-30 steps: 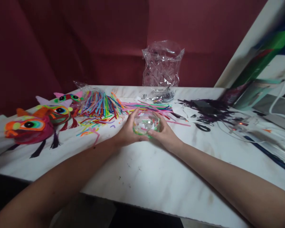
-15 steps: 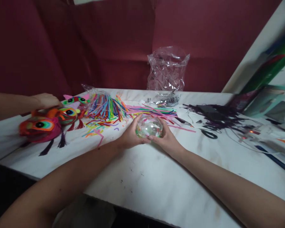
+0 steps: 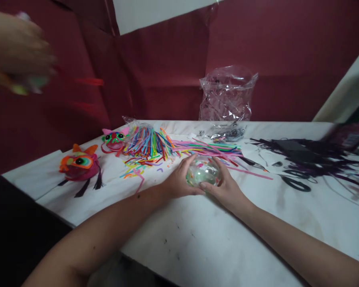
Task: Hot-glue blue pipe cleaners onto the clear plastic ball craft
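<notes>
Gripping a clear, glossy plastic ball (image 3: 204, 173) from both sides, with left hand (image 3: 178, 179) and right hand (image 3: 225, 189) cupped around it, just in front of the loose pipe cleaners (image 3: 209, 148) on the tabletop (image 3: 227, 239). Hard to tell, with the underside hidden, whether resting on the tabletop or held just above. Could slip out of the grip under uneven pressure, being round and smooth. Might then roll back into the pipe cleaners and scatter them, or forward over the near edge. Might also dent or crack if squeezed too hard, looking thin-walled. Could smear or shed the coloured patches, if merely stuck on; cannot tell from here. Worth watching at upper left: another person's hand (image 3: 20, 48), blurred, around a colourful object (image 3: 37, 83) too smeared to name. Could startle or jostle if swung closer. Could also, by dropping that load, knock the orange-eared animal figure (image 3: 80, 165) askew near the left edge, or bend its dark tassel legs (image 3: 83, 188).
</notes>
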Tool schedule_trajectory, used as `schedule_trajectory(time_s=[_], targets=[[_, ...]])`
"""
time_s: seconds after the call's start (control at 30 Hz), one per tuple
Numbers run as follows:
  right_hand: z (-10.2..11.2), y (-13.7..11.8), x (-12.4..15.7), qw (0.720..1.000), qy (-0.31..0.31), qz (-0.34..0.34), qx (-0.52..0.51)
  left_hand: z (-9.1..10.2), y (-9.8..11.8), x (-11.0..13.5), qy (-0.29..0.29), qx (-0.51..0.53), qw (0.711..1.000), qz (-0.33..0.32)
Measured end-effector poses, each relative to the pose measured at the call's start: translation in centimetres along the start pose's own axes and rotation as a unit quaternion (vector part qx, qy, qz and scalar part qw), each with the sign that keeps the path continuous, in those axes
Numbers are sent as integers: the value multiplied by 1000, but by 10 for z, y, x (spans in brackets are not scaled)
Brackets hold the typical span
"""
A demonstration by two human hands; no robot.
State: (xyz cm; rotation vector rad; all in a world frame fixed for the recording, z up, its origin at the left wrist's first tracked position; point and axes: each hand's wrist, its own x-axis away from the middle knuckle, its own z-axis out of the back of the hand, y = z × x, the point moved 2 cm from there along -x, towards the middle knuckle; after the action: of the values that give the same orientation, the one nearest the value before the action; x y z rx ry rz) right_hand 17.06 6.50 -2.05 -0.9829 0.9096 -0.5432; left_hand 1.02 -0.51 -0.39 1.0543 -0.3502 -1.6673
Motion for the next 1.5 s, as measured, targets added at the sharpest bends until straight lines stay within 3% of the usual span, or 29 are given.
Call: schedule_trajectory(time_s=[0.3,0.6,0.77,1.0,1.3,1.5], targets=[[2,-4,1,1000,9,-25,7,-4,-2,2,-14,158,984,75],[3,6,1,1000,17,0,0,-3,8,3,29,184,977,106],[3,3,2,1000,-6,-19,-7,-2,8,4,-2,187,978,96],[3,2,2,999,-19,-46,-14,1,17,4,-6,169,977,130],[3,5,0,999,-22,-42,12,0,1,3,-15,172,980,97],[3,4,2,998,-23,-55,-2,4,2,2,-32,153,983,95]])
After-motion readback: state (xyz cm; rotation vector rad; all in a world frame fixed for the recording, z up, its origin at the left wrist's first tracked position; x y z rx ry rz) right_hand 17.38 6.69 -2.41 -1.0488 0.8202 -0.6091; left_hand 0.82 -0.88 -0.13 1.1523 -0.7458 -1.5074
